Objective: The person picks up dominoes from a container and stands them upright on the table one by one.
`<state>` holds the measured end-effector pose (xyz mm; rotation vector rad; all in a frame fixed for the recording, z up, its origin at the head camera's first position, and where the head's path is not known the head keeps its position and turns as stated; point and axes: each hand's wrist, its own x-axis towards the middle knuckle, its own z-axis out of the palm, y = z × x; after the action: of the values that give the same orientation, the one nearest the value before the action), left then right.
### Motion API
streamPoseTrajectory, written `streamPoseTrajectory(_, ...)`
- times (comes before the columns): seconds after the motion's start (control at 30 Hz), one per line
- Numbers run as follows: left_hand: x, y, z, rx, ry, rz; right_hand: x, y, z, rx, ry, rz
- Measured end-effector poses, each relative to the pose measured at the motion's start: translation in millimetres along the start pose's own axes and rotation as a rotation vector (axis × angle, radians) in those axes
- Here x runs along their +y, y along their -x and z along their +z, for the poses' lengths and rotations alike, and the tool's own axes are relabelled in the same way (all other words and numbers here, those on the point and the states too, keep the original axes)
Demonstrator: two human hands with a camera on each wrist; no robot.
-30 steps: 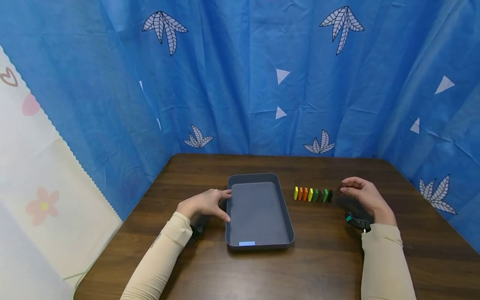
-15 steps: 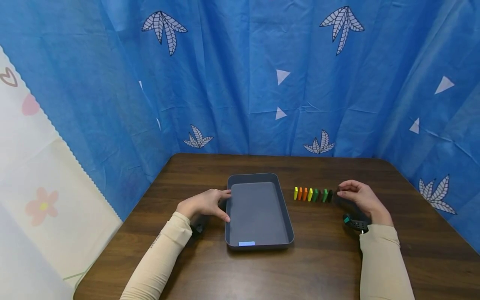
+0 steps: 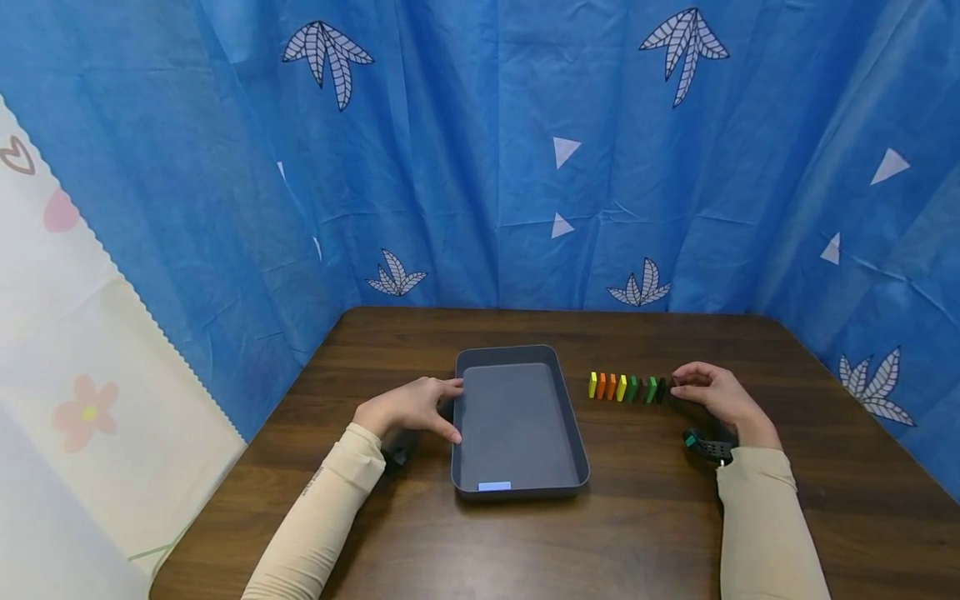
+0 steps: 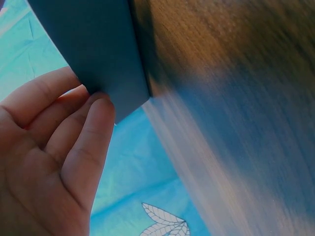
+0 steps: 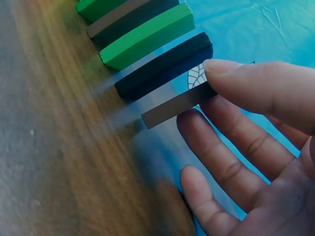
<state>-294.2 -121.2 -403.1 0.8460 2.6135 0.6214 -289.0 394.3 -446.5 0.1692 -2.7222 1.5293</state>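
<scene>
My right hand (image 3: pixel 723 398) pinches a brown domino (image 5: pixel 173 107) between thumb and fingers, at the right end of a row of standing dominoes. Beside it, with a narrow gap, stands a black domino (image 5: pixel 165 66); a bright green domino (image 5: pixel 147 37) comes after that. Farther left in the row are dark green, yellow and orange dominoes, with a yellow domino (image 3: pixel 592 385) at the far end. My left hand (image 3: pixel 411 408) rests against the left side of a grey tray (image 3: pixel 581 450), thumb and fingers spread along its wall, as the left wrist view also shows.
A small pale blue rectangle (image 3: pixel 494 486) shows inside the tray at its near end. The brown wooden table (image 3: pixel 517 550) lies under everything. A blue curtain (image 3: pixel 465 150) hangs behind the table's far edge.
My right hand has moved slightly left, bringing the brown domino to the end of the row. My left hand and the tray have stayed put.
</scene>
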Motion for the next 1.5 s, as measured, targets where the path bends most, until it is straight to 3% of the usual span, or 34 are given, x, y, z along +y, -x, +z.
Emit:
streamPoseTrajectory(0.23, 0.6, -0.5, -0.6, 0.002, 0.004, -0.003, 2.5, -3.0, 1.8, 0.004, 0.046, -0.002)
streamPoseTrajectory(1.5, 2.7, 0.7, -0.9, -0.003, 0.018, -0.001, 1.4, 2.0, 0.4, -0.03, -0.026, -0.013)
